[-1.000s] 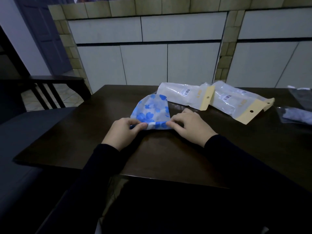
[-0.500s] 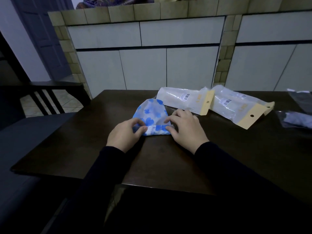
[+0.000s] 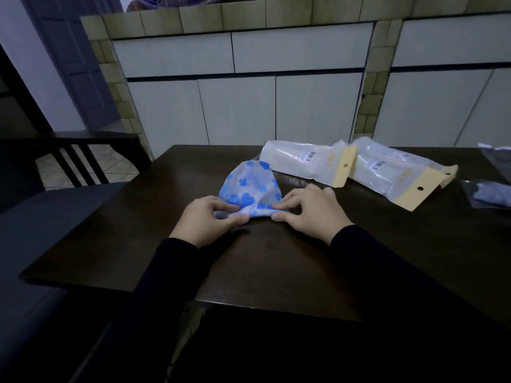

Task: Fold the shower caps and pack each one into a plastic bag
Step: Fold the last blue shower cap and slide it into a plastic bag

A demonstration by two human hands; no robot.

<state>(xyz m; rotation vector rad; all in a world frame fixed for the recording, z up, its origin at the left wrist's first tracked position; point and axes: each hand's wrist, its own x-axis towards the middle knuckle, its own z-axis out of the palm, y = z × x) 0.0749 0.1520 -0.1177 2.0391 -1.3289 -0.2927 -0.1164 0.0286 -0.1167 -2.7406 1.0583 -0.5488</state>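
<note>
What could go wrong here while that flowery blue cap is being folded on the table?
The shower cap looks thin and slippery; the left hand and right hand pinch only its near edge, so the fold may spring open when they let go. The plastic bags lie close behind the cap, so a forward fold or reach might nudge them along the dark table.

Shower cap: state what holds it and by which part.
Both hands pinch the blue-flowered shower cap at its near gathered edge: the left hand at the left corner, the right hand at the right.
</note>
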